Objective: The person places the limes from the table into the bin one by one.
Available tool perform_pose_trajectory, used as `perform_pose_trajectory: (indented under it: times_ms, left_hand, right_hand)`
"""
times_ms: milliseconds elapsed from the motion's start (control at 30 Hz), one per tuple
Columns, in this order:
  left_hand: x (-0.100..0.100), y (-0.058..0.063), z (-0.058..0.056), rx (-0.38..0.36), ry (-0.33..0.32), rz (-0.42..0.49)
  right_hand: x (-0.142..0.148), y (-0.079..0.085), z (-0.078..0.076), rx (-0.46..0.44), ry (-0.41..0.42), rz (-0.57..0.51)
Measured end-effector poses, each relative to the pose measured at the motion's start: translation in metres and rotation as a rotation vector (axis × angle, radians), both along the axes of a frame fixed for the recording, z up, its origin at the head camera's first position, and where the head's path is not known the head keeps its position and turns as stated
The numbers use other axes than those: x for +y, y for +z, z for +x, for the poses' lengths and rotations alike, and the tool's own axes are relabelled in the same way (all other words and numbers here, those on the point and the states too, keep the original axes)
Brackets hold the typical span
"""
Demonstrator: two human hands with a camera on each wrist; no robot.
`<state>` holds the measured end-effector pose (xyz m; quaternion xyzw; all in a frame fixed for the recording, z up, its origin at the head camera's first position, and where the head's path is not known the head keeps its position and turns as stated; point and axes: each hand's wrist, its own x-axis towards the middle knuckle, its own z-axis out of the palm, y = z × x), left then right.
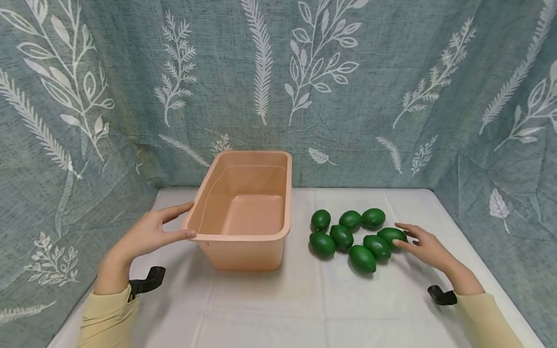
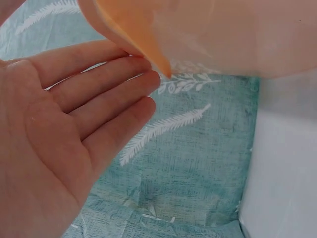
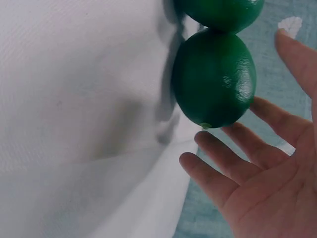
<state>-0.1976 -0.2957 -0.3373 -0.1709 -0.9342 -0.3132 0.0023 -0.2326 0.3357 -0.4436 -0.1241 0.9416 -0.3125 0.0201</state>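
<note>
At the left rim of a peach-coloured, deep rectangular bin [image 1: 245,255], which looks like plastic, the person's left hand [image 1: 145,235] is placed with the fingers extended and relaxed. Its thumb touches the near left corner of the rim, and the fingertips [image 2: 144,63] meet the rim farther along; the hand is released, without a clench. The person's right hand [image 1: 428,249] is also released, with its fingers spread and lightly bent around the far end of a glossy dark green, oval lime [image 1: 387,236]. The thumb stands apart from this lime on the near side; whether the fingertips of this hand press on its skin, I cannot tell.

To the left of the right hand, seven more green limes [image 1: 362,259] lie in a loose group, several of them touching. The bin stands upright between the left hand and this group, and its visible floor is bare.

Behind each hand, a pale yellow sleeve [image 1: 106,319] covers the forearm, and a black device [image 1: 148,282] is worn at the wrist. Below both hands spreads a white cloth-covered table [image 1: 261,309]. Beyond them hangs a grey-green fabric [image 1: 226,72] with white leaf patterns.
</note>
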Motion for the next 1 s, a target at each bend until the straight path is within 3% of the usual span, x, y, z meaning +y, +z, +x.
perform_pose_trajectory:
  times_ms: [533,1000]
  left_hand:
    - [0.002,0.009,0.0,-0.015,-0.026,-0.044]
    - [0.002,0.012,-0.001,-0.044,-0.033,-0.014]
  right_hand:
    - [0.003,-0.009,-0.01,0.037,0.025,0.035]
    - [0.0,-0.008,-0.014,0.037,0.025,0.019]
